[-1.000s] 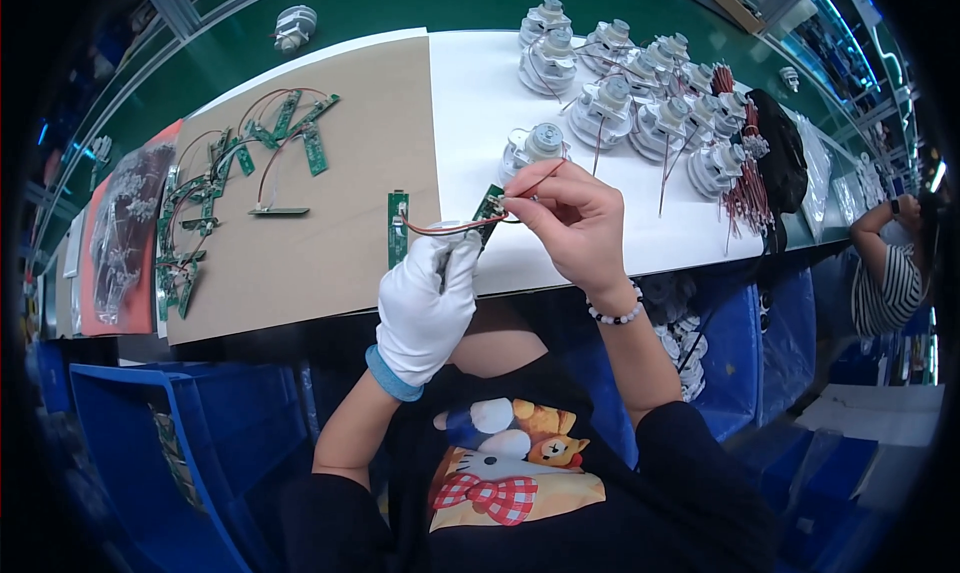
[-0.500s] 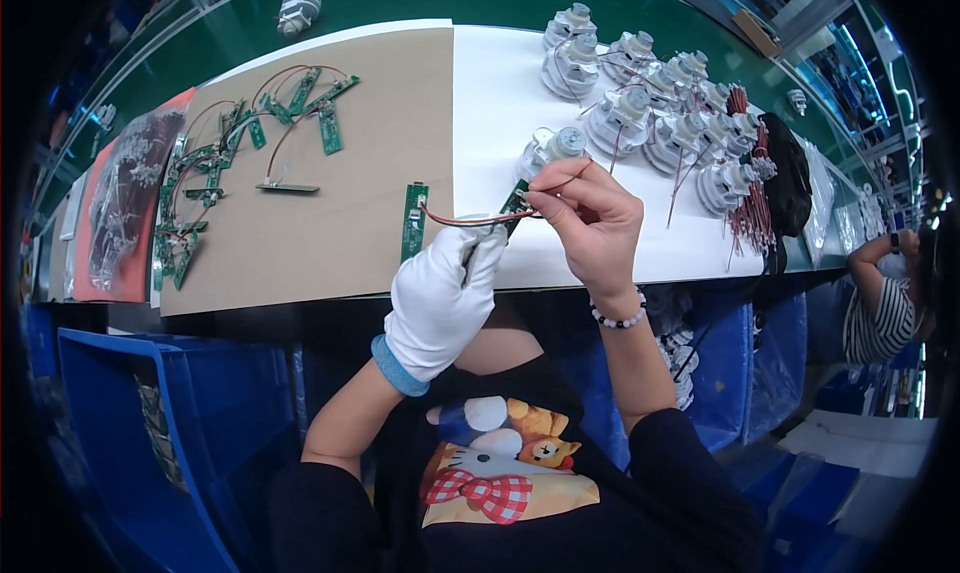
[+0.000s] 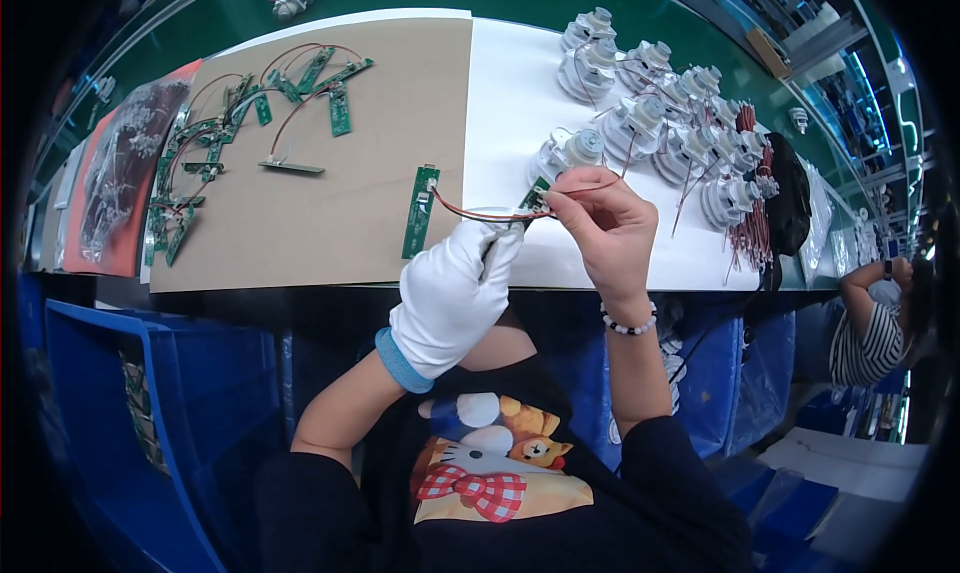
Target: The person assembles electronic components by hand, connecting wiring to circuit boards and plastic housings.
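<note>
- At your far left on the brown sheet (image 3: 330, 213), wired green boards (image 3: 235, 123) lie in a loose cluster; let their leads stay well apart from the pair in front of you.
- Just left of your glove, the long green board (image 3: 419, 213) stands at a slight tilt. Whether it rests on the sheet or hangs is hard to tell, so avoid letting its weight tug the joints.
- Red and black leads (image 3: 470, 214) bow from it to the small green board (image 3: 536, 201); a bit of slack there should spare the solder.
- Your gloved left hand (image 3: 452, 293) pinches the small board's lower end between thumb and fingers, above the white sheet's near part. Hold it by the edges, firm and steady.
- Your bare right hand (image 3: 615, 235) has thumb and forefinger pressed together at the board's upper end, seemingly on a thin red wire (image 3: 628, 158); the exact contact is hidden. Small, straight finger movements probably serve best.
- Beyond those fingertips, a white motor unit (image 3: 567, 156) sits close behind; mind the wire's slack near it.
</note>
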A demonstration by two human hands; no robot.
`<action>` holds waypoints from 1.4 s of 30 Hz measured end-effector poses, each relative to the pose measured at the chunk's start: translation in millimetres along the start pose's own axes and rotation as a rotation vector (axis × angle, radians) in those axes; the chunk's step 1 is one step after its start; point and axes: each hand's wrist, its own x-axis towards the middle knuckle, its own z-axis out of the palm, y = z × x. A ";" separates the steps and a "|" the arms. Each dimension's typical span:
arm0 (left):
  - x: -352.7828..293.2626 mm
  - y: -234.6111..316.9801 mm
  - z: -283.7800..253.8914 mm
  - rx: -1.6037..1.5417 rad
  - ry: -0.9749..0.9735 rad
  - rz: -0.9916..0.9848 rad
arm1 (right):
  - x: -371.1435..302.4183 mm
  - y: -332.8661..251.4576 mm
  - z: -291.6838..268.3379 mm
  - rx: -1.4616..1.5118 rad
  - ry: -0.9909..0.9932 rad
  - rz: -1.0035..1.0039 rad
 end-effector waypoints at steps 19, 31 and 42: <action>0.3 -1.1 5.4 0.123 0.028 0.228 | 19.2 -15.9 -20.8 -0.205 -0.243 0.136; -1.5 -16.8 12.0 -0.020 0.038 0.220 | 15.5 -13.5 -14.7 -0.169 -0.225 0.050; 4.8 -14.1 8.2 0.055 0.015 0.201 | 14.6 -16.0 -10.9 -0.312 -0.144 -0.042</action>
